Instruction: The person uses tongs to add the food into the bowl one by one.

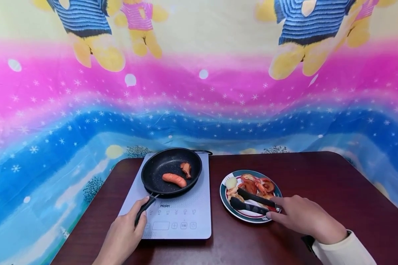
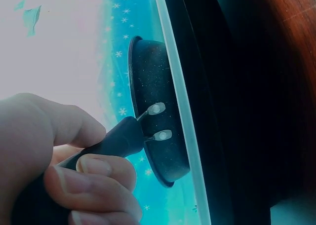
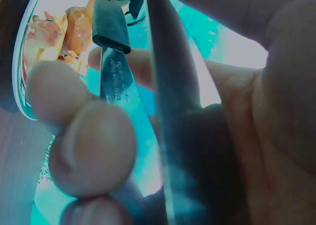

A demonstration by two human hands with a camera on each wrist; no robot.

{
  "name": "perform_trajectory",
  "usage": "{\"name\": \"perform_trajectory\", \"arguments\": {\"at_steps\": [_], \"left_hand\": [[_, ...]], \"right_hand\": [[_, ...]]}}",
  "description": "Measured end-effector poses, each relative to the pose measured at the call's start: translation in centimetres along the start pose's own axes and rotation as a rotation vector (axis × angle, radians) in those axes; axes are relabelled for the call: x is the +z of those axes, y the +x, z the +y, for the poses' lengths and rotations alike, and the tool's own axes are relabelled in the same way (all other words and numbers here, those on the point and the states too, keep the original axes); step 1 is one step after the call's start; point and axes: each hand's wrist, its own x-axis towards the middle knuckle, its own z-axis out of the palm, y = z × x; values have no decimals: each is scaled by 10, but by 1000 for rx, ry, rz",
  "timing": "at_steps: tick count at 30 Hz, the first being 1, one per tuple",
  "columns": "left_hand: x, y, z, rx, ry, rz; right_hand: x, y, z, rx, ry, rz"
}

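My left hand (image 1: 124, 226) grips the black handle (image 2: 116, 138) of a frying pan (image 1: 159, 176), which sits on a white induction cooker (image 1: 177, 233). Inside the pan lie a scored sausage (image 1: 174, 180) and a small browned piece of food (image 1: 186, 169). In my right hand (image 1: 306, 217) is a pair of tongs (image 1: 255, 197) with black tips, its two arms spread apart. Those tips hang over a plate (image 1: 223, 195) with a green rim. In the right wrist view, fingers wrap the tongs' metal arms, close beside the plate.
Several pieces of cooked food (image 1: 250, 184) and a pale round slice (image 1: 231, 183) lie on the plate. Behind the pan a black cord (image 1: 205, 151) runs off the cooker. A dark wooden table (image 1: 311, 173) carries everything, with a patterned cloth (image 1: 219, 92) hanging behind it.
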Motion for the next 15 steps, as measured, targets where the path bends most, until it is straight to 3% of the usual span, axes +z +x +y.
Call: {"name": "perform_trajectory", "arguments": {"at_steps": [15], "left_hand": [[1, 0, -1, 13, 2, 13]], "right_hand": [[-1, 2, 2, -54, -16, 37]]}}
